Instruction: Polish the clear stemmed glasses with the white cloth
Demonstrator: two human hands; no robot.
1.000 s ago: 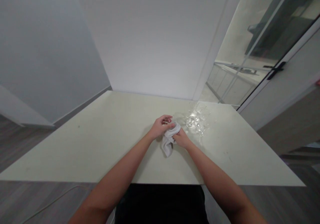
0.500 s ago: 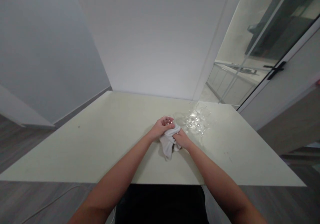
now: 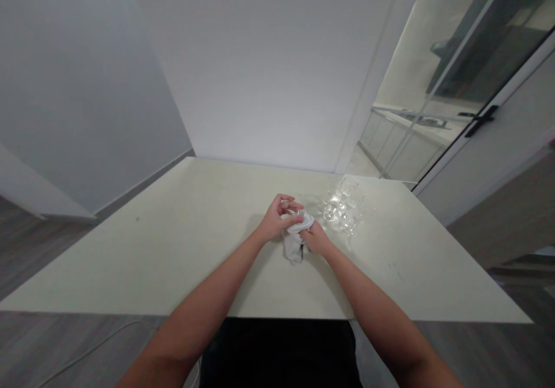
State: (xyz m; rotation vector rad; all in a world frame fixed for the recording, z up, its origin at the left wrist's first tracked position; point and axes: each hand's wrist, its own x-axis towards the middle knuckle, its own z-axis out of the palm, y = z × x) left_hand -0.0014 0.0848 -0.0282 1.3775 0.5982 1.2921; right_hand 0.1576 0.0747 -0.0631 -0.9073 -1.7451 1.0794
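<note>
Over the middle of the table, my left hand [image 3: 280,217] curls its fingers around a clear glass [image 3: 295,210], whose shape is mostly hidden by fingers and cloth. My right hand [image 3: 316,239] grips a white cloth [image 3: 295,243] and presses it against the glass from the right. The cloth's loose end hangs below both hands. Just beyond my right hand, several clear stemmed glasses [image 3: 340,211] stand close together; their outlines overlap and are hard to separate.
The pale table [image 3: 173,249] spreads wide on both sides of my arms. A white wall panel [image 3: 269,87] rises at its far edge. To the right is a glazed door with a black handle [image 3: 481,121]. A cable [image 3: 95,347] lies on the floor at left.
The left hand's fingers have shifted and lifted slightly around the glass. The cloth's hanging end has drawn up and bunched closer under the hands. The cluster of glasses stays put.
</note>
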